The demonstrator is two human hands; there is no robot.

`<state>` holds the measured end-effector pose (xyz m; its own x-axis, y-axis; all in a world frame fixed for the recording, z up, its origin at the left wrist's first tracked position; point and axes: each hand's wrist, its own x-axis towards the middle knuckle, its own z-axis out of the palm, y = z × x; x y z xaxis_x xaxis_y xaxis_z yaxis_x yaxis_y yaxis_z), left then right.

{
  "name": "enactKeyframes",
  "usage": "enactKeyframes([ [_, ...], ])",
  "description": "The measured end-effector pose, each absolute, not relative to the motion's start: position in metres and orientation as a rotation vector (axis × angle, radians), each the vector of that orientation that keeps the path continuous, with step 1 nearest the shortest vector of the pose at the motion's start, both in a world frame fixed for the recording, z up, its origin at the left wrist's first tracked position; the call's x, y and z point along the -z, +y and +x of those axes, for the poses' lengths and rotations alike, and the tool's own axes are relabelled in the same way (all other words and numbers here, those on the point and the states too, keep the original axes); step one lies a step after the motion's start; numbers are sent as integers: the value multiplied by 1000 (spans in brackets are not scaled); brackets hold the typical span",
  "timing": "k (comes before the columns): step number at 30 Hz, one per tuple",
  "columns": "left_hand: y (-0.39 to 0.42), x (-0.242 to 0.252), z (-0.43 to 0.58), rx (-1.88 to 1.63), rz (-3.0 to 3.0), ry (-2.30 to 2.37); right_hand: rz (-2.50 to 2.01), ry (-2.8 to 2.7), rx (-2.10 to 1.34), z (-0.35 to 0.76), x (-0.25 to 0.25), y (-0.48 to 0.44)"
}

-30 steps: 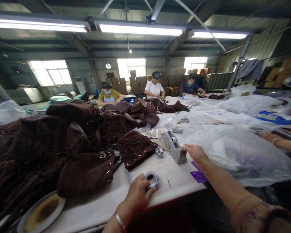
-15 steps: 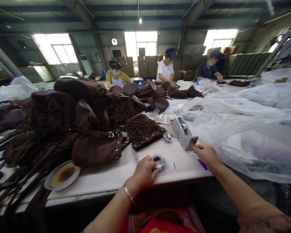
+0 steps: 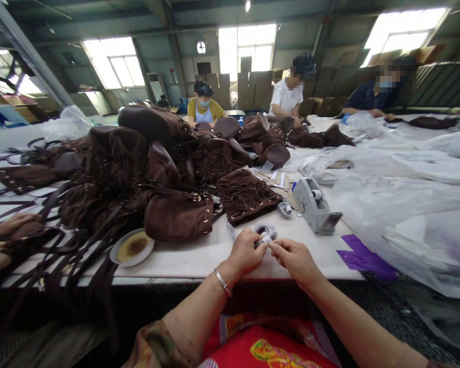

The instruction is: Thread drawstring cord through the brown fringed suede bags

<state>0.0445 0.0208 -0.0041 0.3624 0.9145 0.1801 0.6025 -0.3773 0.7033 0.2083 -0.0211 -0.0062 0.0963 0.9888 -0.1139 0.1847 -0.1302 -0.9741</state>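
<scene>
A loose grey coil (image 3: 267, 229), looking like a rolled strap or cord in clear wrap, is gripped at its near side by my left hand (image 3: 247, 251). The fingertips of my right hand (image 3: 294, 258) are pinched together against the pale band on the coil; what they hold is too small to make out. Beyond my right hand stands a grey tape dispenser (image 3: 317, 207). Another small grey coil (image 3: 284, 208) lies left of the dispenser. A fringed brown bag (image 3: 247, 197) with metal eyelets lies just past my hands.
Brown bags (image 3: 178, 217) with trailing straps are heaped to the left, beside a shallow dish (image 3: 133, 247). Another person's hand (image 3: 19, 223) shows at the left edge. Clear plastic bags (image 3: 414, 220) and purple pieces (image 3: 366, 255) lie on the right. Several co-workers sit or stand across the table.
My right hand has left the tape dispenser's front end and come left to the coil, meeting my left hand. The camera view has shifted, and another person's hand now shows at left.
</scene>
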Motion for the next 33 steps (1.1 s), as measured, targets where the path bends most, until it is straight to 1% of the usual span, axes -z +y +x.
enactKeyframes([
  [9,14,4,43,-816,2149,1340,-1621,-1195,-1057,204,8,-15],
  [18,8,3,46,-761,2223,1381,-1626,-858,-1234,194,11,-20],
  [24,9,7,48,-742,2231,1389,-1679,-937,-1191,196,15,-19],
  [29,12,6,46,-760,2222,1351,-1553,-915,-1394,201,11,-21],
  [33,11,4,45,-777,2225,1334,-1554,-914,-1407,200,7,-21],
])
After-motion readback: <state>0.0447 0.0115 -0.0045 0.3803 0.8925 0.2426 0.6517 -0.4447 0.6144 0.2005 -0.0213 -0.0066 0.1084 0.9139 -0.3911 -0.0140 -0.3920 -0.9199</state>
